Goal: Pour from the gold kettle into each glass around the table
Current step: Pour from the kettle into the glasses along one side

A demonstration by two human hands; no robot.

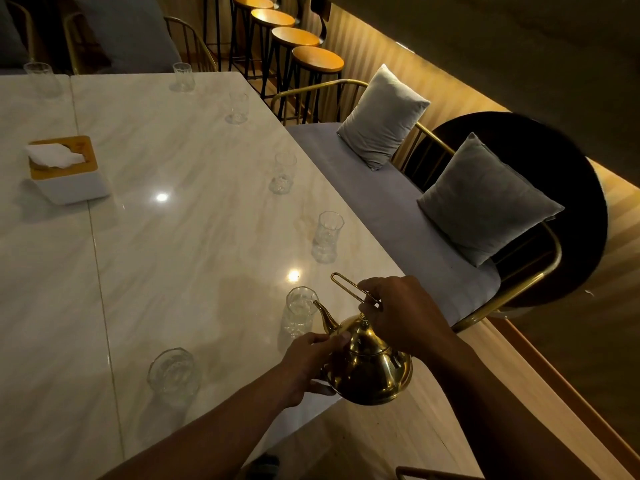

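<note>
Head view, nearest first: the nearest glass (173,374) stands upright by the close edge of the bench (173,237). Just right of it, the left hand (308,362) clasps the side of the kettle (370,372), thumb on top and fingers curled under its belly. The right hand (398,313) grips the wire handle above the lid. The kettle hangs in the air at the bench's right edge, tilted, with its spout tip at the rim of the second glass (299,311). I cannot tell whether anything is flowing.

Farther along the same edge stand the third glass (327,237), fourth glass (284,173) and fifth glass (237,107), well apart. The sixth glass (181,76) sits at the far corner and the seventh glass (40,77) at the far left. A tissue box (69,171) rests mid-bench on the left. Right of the bench, a seat (381,202) carries two grey cushions (485,199). A row of stools (317,58) stands beyond.
</note>
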